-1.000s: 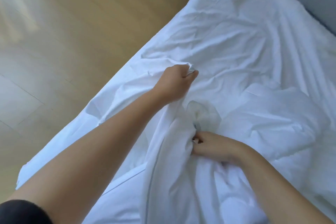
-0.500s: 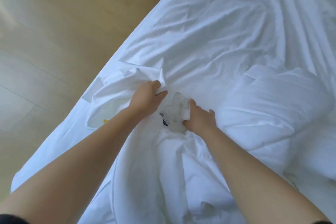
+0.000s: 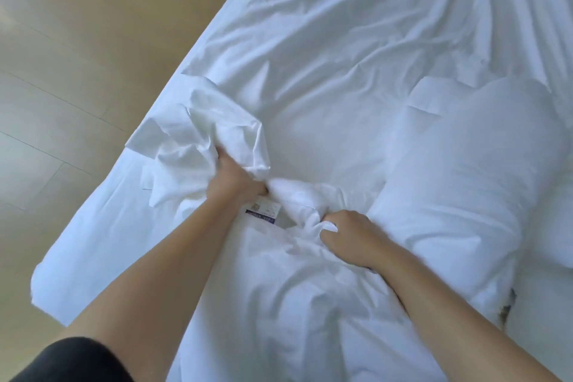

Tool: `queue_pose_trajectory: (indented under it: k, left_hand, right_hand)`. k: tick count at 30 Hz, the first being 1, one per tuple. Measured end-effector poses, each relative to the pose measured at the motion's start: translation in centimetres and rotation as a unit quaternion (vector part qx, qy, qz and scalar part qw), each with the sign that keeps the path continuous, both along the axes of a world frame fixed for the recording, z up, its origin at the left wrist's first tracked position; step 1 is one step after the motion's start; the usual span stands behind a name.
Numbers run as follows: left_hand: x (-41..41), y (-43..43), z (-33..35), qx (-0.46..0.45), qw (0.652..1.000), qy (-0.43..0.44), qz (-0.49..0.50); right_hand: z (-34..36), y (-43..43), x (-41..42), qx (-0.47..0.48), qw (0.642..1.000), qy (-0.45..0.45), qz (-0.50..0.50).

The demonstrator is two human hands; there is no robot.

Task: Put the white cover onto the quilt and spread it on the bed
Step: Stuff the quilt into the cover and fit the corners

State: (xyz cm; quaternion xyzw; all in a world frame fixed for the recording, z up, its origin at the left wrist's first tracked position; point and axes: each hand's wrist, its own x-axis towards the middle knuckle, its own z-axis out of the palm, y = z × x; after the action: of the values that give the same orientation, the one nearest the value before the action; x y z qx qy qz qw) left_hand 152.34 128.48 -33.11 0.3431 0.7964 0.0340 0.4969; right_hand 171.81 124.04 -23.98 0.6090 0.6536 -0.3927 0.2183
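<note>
Bright, soft daylight with a cool bluish cast over the white bed [image 3: 341,56]. Pale glare on the floor [image 3: 77,71] upper left, so light prob. comes from that side; source itself out of view. Shadows faint: grey in the folds, a bit under both forearms. Whites nearly blown out, low contrast, so cover [image 3: 217,133] vs quilt [image 3: 465,180] is hard to split. Left hand [image 3: 235,183] + cloth round it motion-blurred; label [image 3: 263,211] text unreadable. Wide-angle: bed edge & floor lines bow. Blotchy dark smudge [image 3: 507,310] lower right.
</note>
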Motion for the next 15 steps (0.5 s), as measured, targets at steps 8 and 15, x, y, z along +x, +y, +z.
queue_pose_trajectory:
  k: [8,15]
  left_hand:
    - [5.1,2.6,4.5,0.101,0.979,-0.172,0.049]
    - [5.5,1.0,5.2,0.15,0.973,-0.162,0.059]
  right_hand:
    - [1.7,-5.7,2.7,-0.118,0.989,0.054,0.065]
    - [0.4,-1.1,-1.5,0.173,0.953,0.169,-0.184]
